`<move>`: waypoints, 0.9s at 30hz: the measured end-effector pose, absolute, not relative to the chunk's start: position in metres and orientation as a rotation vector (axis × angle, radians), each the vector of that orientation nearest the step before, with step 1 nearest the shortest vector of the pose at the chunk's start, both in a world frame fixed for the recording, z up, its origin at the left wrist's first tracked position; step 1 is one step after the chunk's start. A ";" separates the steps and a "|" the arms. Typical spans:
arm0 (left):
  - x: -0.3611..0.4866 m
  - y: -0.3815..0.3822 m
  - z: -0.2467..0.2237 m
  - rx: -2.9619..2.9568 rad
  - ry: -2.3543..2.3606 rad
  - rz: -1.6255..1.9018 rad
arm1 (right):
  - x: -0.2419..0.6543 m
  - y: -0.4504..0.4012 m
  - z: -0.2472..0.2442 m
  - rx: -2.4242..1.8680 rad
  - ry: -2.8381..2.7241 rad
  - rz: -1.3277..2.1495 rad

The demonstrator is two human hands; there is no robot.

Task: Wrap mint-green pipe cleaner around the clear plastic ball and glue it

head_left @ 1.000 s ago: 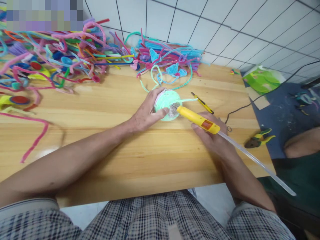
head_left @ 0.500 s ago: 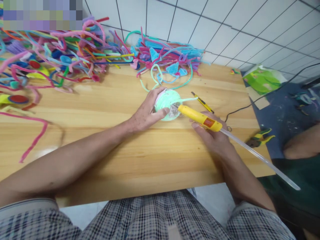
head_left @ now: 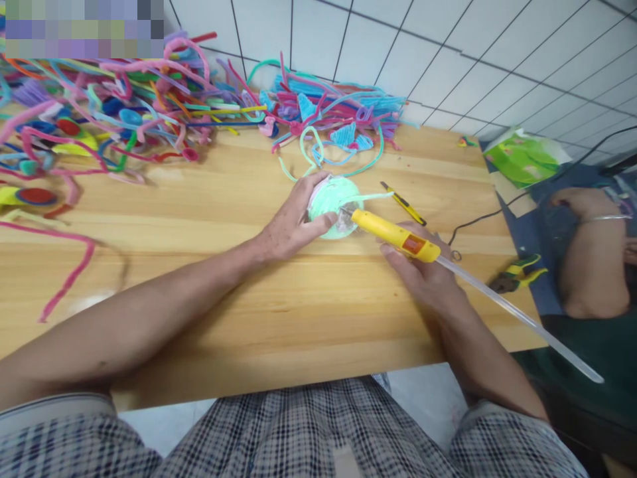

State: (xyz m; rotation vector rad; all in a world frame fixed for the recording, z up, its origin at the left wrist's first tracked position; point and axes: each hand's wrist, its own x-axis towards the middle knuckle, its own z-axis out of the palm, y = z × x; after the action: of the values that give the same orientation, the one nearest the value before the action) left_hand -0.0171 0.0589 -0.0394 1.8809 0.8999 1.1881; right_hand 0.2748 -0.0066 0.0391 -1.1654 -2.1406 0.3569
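My left hand [head_left: 298, 222] is wrapped round the left side of a round mint-green ball [head_left: 331, 202], its thumb pressed on the front. A loose green strand sticks out from the ball to the right. My right hand [head_left: 421, 265] grips a yellow glue gun [head_left: 393, 234], whose tip points at a clear, shiny patch on the ball's lower right. From the back of the gun a long clear glue stick [head_left: 517, 315] slants down to the right.
Colourful pipe cleaners [head_left: 149, 113] pile up at the back left. A yellow cutter [head_left: 404, 203], pliers [head_left: 517, 273], a black cable and a green packet [head_left: 522, 158] lie to the right. A person's arm [head_left: 594, 265] shows at the right edge.
The glue gun has shifted slightly left, its tip closer over the ball. At the right edge, more of the other person's arm has come into view.
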 end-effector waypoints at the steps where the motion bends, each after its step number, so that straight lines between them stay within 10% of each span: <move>1: -0.017 0.059 -0.040 1.878 0.901 1.190 | 0.275 -0.007 0.039 -1.166 -2.139 0.355; 27: -0.015 0.059 -0.040 1.900 0.893 1.209 | 0.275 -0.008 0.042 -1.146 -2.163 0.319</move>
State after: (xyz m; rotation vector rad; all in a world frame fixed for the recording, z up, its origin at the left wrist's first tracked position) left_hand -0.0147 0.0587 -0.0401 1.8998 0.8934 1.2094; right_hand 0.2747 -0.0080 0.0417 -1.1462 -2.1632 0.3191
